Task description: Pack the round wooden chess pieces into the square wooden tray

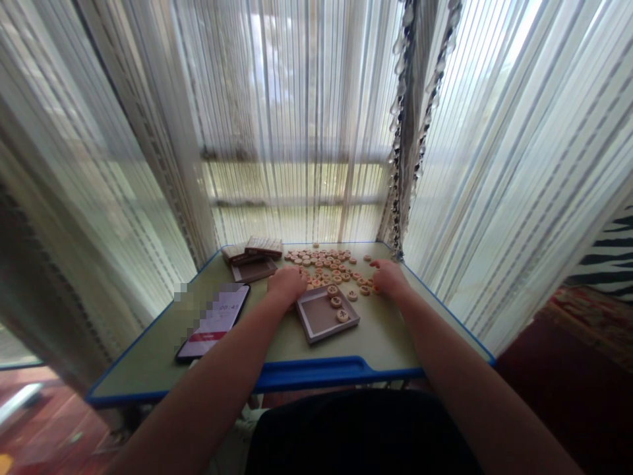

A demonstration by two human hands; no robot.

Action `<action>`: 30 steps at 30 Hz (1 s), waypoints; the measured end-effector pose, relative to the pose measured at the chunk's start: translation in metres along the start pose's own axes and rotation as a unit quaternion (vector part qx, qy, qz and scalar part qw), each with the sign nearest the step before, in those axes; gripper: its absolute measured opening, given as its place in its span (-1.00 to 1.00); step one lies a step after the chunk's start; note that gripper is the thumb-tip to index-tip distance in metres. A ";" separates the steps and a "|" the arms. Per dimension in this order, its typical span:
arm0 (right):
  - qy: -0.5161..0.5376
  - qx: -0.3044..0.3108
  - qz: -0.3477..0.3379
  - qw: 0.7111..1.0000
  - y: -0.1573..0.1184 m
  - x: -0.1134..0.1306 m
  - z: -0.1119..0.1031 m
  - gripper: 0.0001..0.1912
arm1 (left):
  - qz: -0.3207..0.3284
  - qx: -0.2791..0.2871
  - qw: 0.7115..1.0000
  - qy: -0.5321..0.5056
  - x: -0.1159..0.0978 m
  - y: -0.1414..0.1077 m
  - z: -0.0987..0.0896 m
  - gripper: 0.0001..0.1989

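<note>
- So: round wooden game pieces (pixel 321 258) with carved marks lie loose across the far half of the bench (pixel 346 349), mostly in one scattered patch.
- A shallow tray (pixel 319 320) sits between the hands, angled slightly, within easy reach of both. Three pieces lie inside it, and one more sits just beside its right rim.
- Left hand (pixel 287 285): at the near edge of the patch, by the tray's left corner. Fingers curl down, so the grip looks narrow, but the hand covers whatever is under it. Cannot tell if it holds anything.
- Right hand (pixel 390 277): at the patch's right edge, fingertips (pixel 374 264) on or beside the pieces. Grip looks loose, nothing visibly held.
- Flat wooden boxes (pixel 252 249) and a second tray (pixel 254 270) sit far left, apparently set back from the pieces.
- A phone (pixel 212 322) lies near left, its lit screen facing up, likely for easy reading. Part of the display is pixelated.
- Sheer striped curtains (pixel 297 99) hang behind the bench.
- Carved marks too small to read.
</note>
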State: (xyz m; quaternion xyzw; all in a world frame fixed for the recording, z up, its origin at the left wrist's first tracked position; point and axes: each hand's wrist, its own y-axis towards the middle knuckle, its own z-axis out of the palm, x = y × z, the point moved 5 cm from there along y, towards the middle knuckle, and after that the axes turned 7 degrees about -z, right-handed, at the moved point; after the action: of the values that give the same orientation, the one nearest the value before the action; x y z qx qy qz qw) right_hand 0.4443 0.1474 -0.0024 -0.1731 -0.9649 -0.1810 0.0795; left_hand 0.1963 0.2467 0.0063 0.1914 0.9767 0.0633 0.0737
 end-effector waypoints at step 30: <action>0.082 0.036 -0.232 0.969 -0.008 0.048 0.009 -0.76 | 0.011 -0.064 0.995 -0.071 0.005 0.012 0.000 -0.64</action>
State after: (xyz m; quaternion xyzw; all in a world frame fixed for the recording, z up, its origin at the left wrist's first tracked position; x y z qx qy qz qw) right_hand 0.3962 0.1581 -0.0026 0.0741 -0.9746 -0.1737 0.1207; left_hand 0.1963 0.2593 0.0073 0.2006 0.9609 0.1122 0.1544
